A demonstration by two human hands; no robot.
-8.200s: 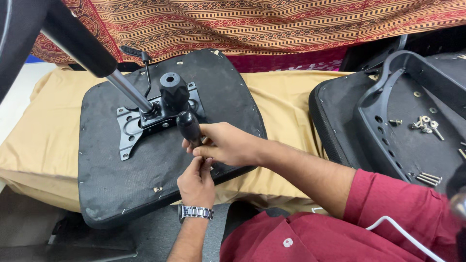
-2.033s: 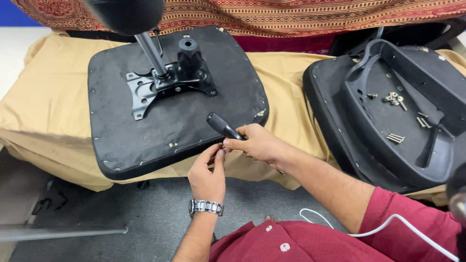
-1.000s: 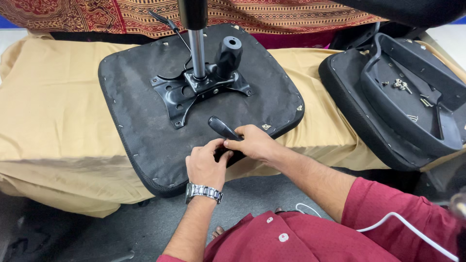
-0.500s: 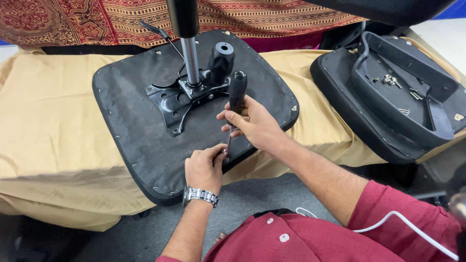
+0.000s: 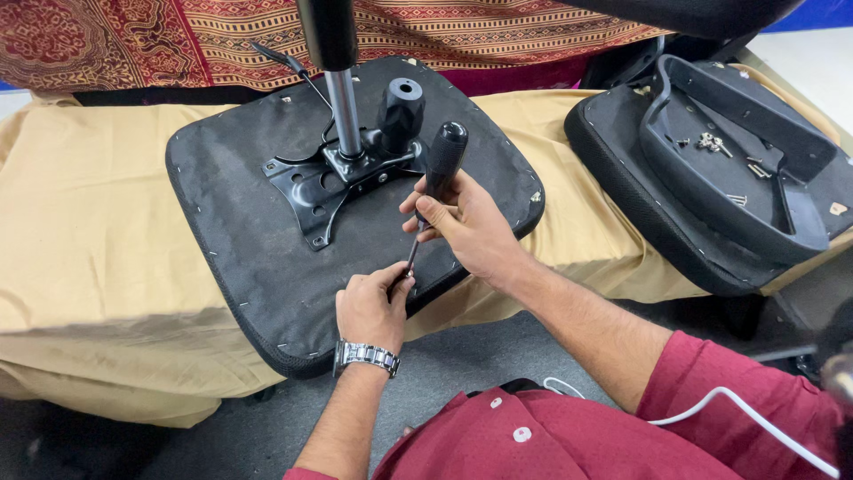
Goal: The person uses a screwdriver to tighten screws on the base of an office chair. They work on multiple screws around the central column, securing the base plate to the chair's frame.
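Note:
An upturned black chair seat (image 5: pixel 240 222) lies on a tan-covered surface, with a black metal mounting plate (image 5: pixel 329 182) and a chrome gas-lift column (image 5: pixel 342 107) bolted on its underside. My right hand (image 5: pixel 466 222) is shut on the black handle of a screwdriver (image 5: pixel 440 164), held nearly upright with its tip down on the seat near the front edge. My left hand (image 5: pixel 373 307), with a metal wristwatch, pinches the screwdriver's shaft at the tip, fingers resting on the seat.
A second black chair part (image 5: pixel 737 178) lies to the right with loose screws and keys (image 5: pixel 711 142) in its hollow. A patterned red cloth (image 5: pixel 133 40) hangs behind. Tan padding (image 5: pixel 80 249) covers the surface; grey floor lies below.
The screwdriver has tilted from lying low along the seat to nearly upright. My right hand rose with the handle; my left hand stays at the tip.

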